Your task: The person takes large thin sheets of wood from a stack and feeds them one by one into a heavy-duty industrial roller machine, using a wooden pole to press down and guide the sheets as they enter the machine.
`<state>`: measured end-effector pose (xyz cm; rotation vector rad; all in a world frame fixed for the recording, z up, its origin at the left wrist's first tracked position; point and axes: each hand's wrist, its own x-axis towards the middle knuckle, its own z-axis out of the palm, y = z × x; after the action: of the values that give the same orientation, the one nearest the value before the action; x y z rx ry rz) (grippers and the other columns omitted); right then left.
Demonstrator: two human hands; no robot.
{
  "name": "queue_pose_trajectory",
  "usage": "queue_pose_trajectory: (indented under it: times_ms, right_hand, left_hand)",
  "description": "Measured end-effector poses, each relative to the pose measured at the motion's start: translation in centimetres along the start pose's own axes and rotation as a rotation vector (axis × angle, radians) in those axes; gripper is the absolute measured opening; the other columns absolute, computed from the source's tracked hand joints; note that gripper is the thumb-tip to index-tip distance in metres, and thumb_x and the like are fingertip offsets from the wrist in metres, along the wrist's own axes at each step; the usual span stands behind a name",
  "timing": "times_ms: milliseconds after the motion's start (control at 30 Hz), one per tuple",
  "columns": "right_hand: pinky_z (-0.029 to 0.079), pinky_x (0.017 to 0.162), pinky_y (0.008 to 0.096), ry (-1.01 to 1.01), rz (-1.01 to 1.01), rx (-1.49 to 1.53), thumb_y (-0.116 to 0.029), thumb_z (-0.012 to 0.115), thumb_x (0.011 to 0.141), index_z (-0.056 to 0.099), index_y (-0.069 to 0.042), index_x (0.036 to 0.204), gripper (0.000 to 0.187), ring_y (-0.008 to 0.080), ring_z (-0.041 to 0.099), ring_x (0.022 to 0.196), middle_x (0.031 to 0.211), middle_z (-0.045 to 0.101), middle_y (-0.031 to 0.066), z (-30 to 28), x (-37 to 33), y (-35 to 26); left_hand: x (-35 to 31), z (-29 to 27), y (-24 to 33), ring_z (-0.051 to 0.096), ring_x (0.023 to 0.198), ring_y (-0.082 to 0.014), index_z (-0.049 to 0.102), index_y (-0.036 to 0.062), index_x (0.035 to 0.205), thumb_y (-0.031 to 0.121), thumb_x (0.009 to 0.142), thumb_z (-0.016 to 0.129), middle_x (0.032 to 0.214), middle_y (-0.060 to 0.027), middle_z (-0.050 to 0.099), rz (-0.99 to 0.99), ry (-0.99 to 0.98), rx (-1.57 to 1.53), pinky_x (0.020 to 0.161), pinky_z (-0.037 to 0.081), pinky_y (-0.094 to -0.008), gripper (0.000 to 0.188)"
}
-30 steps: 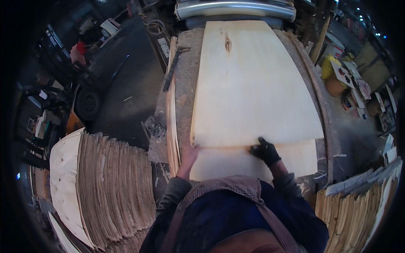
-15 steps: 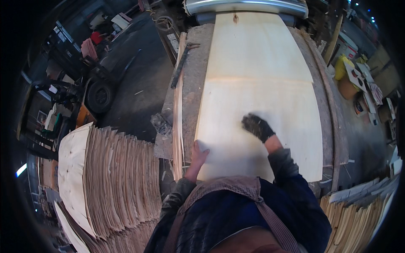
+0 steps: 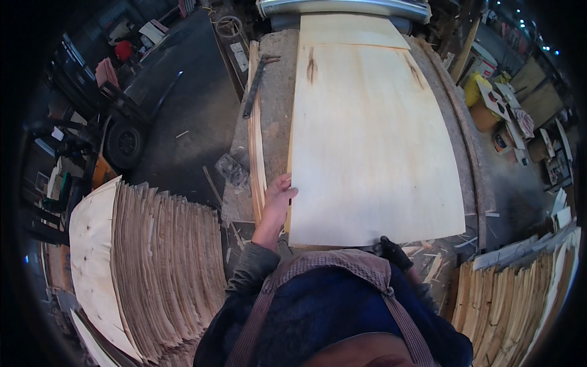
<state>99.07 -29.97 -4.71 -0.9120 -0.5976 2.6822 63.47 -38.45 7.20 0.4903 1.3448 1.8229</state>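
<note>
A large pale veneer sheet [image 3: 373, 147] lies flat on the grey work table [image 3: 275, 116], its far end under a metal roller [image 3: 342, 7]. My bare left hand [image 3: 278, 199] grips the sheet's left edge near the front corner. My right hand [image 3: 391, 251], in a black glove, holds the sheet's near edge just in front of my chest; its fingers are partly hidden by my clothing.
Narrow veneer strips [image 3: 255, 140] stand on edge along the table's left side beside a dark tool [image 3: 255, 82]. A tall stack of veneer sheets [image 3: 147, 263] sits at my left, another stack [image 3: 520, 293] at my right. Yellow containers [image 3: 480, 98] lie far right.
The sheet has slid back toward me out of the roller. My right hand moved from the sheet's middle to its near edge; my left hand shifted onto the left edge.
</note>
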Motion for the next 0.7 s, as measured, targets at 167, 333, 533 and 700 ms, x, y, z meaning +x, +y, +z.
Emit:
queue_pose_trajectory:
  times_ms: [167,333,533,700]
  right_hand:
    - [0.048,0.071,0.0336,0.259,-0.173,-0.218,-0.029,0.047,0.090,0.057,-0.001,0.096,0.031,0.0218,0.059,0.077,0.083,0.063,0.0107,3.5,-3.2,-1.0]
    - [0.048,0.071,0.0346,0.071,-0.138,0.008,-0.030,0.052,0.087,0.056,-0.003,0.089,0.027,0.0220,0.057,0.074,0.073,0.058,0.0082,5.5,-2.0,-4.1]
    - [0.046,0.076,0.0407,-0.220,-0.150,0.226,-0.023,0.051,0.087,0.052,-0.007,0.074,0.020,0.0255,0.054,0.074,0.070,0.055,0.0093,3.9,7.5,-10.4]
    - [0.043,0.085,0.0479,-0.214,-0.259,0.162,-0.021,0.052,0.085,0.052,-0.008,0.076,0.016,0.0289,0.056,0.075,0.071,0.056,0.0108,1.9,16.8,-17.1]
  left_hand:
    - [-1.1,1.8,3.8,0.058,0.093,-0.0213,0.048,-0.0029,0.113,-0.011,0.074,0.045,0.104,-0.0151,0.058,0.044,-0.073,-0.009,0.080,0.047,-0.0309,0.040]
    - [0.4,1.3,4.1,0.057,0.096,-0.0215,0.039,-0.0019,0.124,-0.010,0.077,0.044,0.109,-0.0168,0.056,0.115,-0.007,0.105,0.082,0.045,-0.0295,0.048]
    - [2.3,-3.4,-5.1,0.045,0.113,-0.0297,0.026,-0.0039,0.131,0.013,0.075,0.060,0.122,-0.0228,0.044,0.098,0.083,0.873,0.092,0.038,-0.0334,0.068]
    - [0.1,-1.7,-10.7,0.031,0.122,-0.0363,0.026,-0.0053,0.130,0.024,0.072,0.063,0.133,-0.0265,0.028,0.056,0.197,1.286,0.100,0.029,-0.0371,0.075]
